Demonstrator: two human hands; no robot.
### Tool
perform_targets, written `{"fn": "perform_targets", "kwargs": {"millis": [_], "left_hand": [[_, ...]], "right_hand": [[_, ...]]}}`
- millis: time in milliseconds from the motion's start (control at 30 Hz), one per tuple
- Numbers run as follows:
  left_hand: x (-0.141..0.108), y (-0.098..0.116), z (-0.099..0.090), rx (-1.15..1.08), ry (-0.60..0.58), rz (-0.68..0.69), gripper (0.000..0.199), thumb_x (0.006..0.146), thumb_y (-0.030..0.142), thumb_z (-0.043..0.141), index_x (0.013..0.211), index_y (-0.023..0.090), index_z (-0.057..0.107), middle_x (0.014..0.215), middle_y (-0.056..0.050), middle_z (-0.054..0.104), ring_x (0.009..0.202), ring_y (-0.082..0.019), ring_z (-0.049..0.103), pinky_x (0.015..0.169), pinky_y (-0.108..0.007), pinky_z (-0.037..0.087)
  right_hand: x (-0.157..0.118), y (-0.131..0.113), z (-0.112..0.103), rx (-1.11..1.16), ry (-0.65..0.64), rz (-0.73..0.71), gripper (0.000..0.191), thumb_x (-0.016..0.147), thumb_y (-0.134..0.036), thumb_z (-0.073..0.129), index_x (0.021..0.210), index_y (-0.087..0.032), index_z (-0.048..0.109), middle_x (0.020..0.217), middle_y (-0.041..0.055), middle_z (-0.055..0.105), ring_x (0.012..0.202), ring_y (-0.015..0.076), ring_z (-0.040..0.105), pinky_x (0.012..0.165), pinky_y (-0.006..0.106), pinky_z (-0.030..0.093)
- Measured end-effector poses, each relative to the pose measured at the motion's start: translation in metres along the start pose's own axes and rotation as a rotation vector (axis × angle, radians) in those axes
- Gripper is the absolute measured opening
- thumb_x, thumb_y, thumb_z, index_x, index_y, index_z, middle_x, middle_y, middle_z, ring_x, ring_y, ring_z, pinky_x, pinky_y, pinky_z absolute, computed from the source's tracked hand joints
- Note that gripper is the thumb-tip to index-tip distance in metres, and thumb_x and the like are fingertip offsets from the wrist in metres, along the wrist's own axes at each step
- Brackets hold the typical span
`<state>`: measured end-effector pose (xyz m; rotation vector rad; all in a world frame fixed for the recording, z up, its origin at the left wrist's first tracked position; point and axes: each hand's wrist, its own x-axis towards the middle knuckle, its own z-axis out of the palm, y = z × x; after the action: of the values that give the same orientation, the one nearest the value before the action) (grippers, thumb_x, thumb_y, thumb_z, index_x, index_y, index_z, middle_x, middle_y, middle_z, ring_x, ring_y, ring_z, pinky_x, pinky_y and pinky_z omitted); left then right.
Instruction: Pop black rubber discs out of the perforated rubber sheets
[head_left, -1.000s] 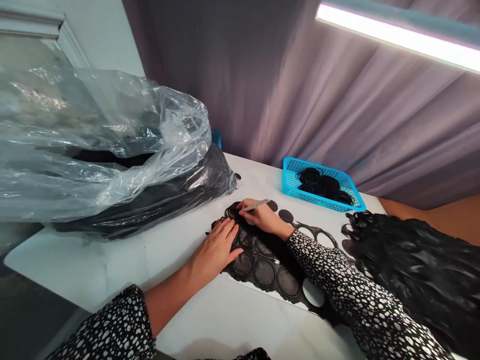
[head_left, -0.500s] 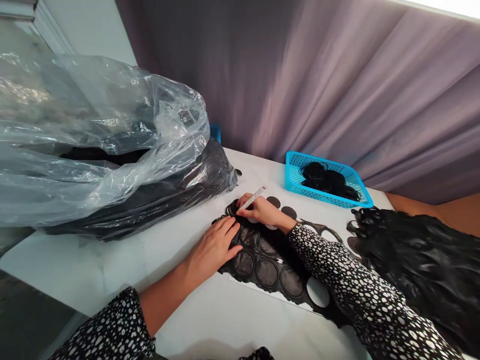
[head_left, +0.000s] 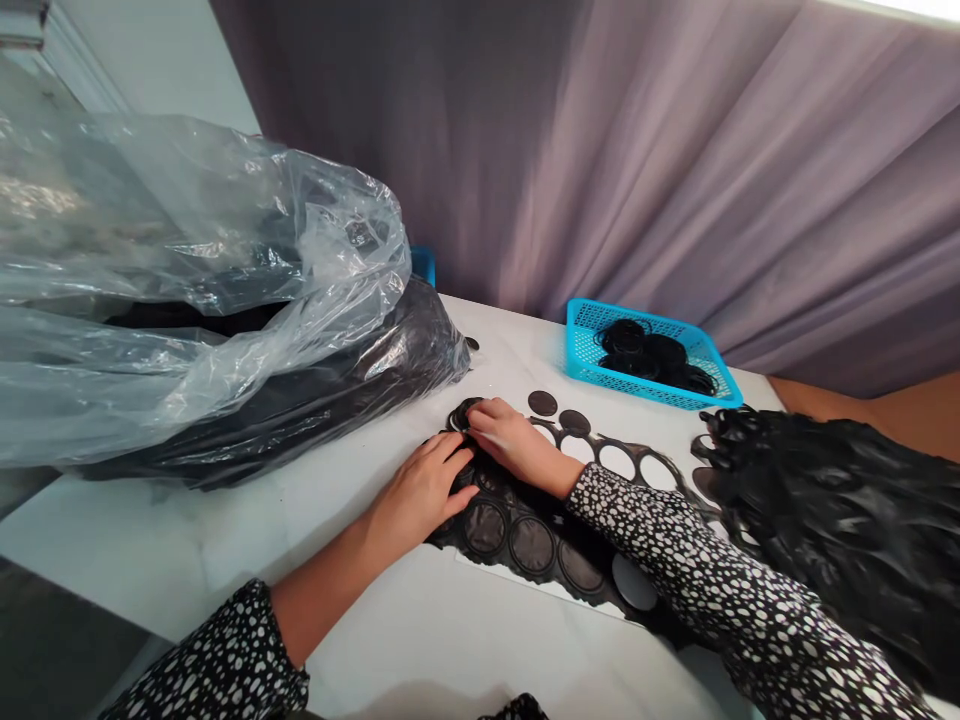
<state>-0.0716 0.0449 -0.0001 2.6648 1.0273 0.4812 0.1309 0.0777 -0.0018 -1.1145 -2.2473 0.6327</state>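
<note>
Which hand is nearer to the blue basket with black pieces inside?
Right. The right hand is on the black sheet, left of the basket and below it in view; the left hand is there too, farther left and lower.

The sheet point(head_left: 540, 503) is black, sleeves point(head_left: 675, 540) white-spotted black, basket point(head_left: 622, 383) blue.

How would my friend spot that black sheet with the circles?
Start at the white table, then find the person's left hand and right hand. The black sheet lies beneath both. Unlike the shaggy black pile off to the right, it is flat, with rows of big round rings.
</note>
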Motion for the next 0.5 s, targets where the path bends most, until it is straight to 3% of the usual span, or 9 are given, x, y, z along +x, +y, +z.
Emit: {"fn": "perform_targets", "kwargs": {"millis": [100, 233, 367, 433, 500], "left_hand": [[0.0, -0.001, -0.001, -0.017, 0.004, -0.008, 0.028, 0.091, 0.027, 0.06, 0.117, 0.017, 0.062, 0.128, -0.012, 0.058, 0.12, -0.028, 0.055, 0.102, -0.045, 0.048], [-0.001, -0.002, -0.002, -0.034, 0.042, 0.007, 0.032, 0.093, 0.028, 0.056, 0.124, 0.019, 0.059, 0.132, -0.011, 0.056, 0.121, -0.027, 0.055, 0.103, -0.044, 0.048], [-0.001, -0.001, -0.004, -0.014, 0.051, 0.012, 0.032, 0.094, 0.028, 0.054, 0.124, 0.02, 0.059, 0.13, -0.01, 0.058, 0.118, -0.026, 0.057, 0.101, -0.044, 0.05], [0.0, -0.001, -0.004, 0.001, 0.057, 0.017, 0.031, 0.095, 0.029, 0.053, 0.124, 0.02, 0.059, 0.13, -0.01, 0.058, 0.118, -0.026, 0.057, 0.101, -0.044, 0.05], [-0.001, -0.002, -0.002, 0.013, 0.06, 0.026, 0.031, 0.096, 0.03, 0.051, 0.124, 0.02, 0.059, 0.13, -0.01, 0.058, 0.119, -0.026, 0.057, 0.101, -0.044, 0.05]], "right_hand": [[-0.003, -0.003, 0.009, -0.128, 0.026, -0.012, 0.01, 0.091, -0.014, 0.049, 0.087, -0.021, 0.054, 0.101, 0.0102, 0.06, 0.093, 0.0242, 0.05, 0.083, 0.037, 0.043], [0.012, 0.014, -0.003, -0.02, 0.274, 0.238, 0.012, 0.09, -0.017, 0.046, 0.079, -0.021, 0.049, 0.08, 0.0053, 0.06, 0.073, 0.0201, 0.052, 0.069, 0.032, 0.041], [0.006, 0.021, -0.07, 0.027, 0.649, 0.409, 0.021, 0.088, -0.031, 0.051, 0.07, -0.023, 0.043, 0.068, 0.0001, 0.056, 0.062, 0.0162, 0.047, 0.059, 0.028, 0.035], [-0.023, 0.011, -0.112, -0.061, 0.811, 0.408, 0.028, 0.086, -0.039, 0.053, 0.067, -0.022, 0.044, 0.066, -0.0009, 0.053, 0.061, 0.0155, 0.045, 0.059, 0.028, 0.034], [-0.071, -0.004, -0.149, -0.145, 0.89, 0.469, 0.029, 0.083, -0.044, 0.057, 0.065, -0.022, 0.049, 0.065, -0.0004, 0.052, 0.062, 0.0159, 0.046, 0.06, 0.03, 0.035]]}}
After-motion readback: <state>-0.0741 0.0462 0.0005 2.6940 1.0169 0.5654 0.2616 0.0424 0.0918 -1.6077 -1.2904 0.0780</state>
